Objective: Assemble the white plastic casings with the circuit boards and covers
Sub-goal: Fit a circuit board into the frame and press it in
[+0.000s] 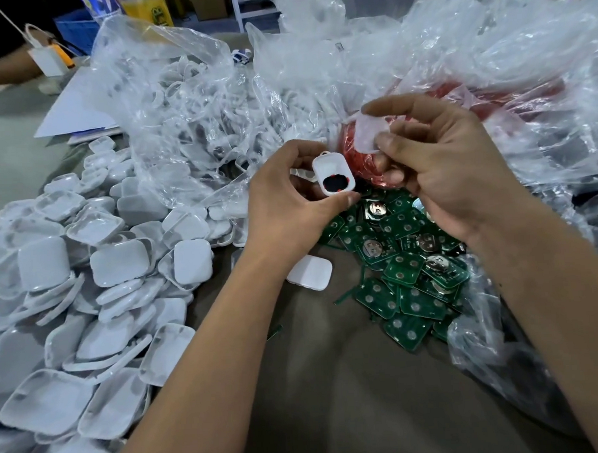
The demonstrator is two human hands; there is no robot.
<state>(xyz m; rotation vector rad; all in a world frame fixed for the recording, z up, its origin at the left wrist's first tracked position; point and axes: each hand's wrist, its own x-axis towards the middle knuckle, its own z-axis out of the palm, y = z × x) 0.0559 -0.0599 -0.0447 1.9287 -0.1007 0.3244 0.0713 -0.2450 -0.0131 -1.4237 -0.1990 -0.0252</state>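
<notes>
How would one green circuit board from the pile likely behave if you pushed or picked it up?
A green circuit board looks flat and thin, so it would probably slide, not roll. It seems stiff rather than floppy, since boards jut from the pile unbent. Being small, it is likely light; neighbours overlapping it may shift too.

Two bare forearms in frame, no sleeves, gloves, watch or rings visible on the left hand (286, 206) or the right hand (449, 171). Fingers (395, 141) have short, unpainted nails. Small dark mark on right forearm near frame edge.
</notes>
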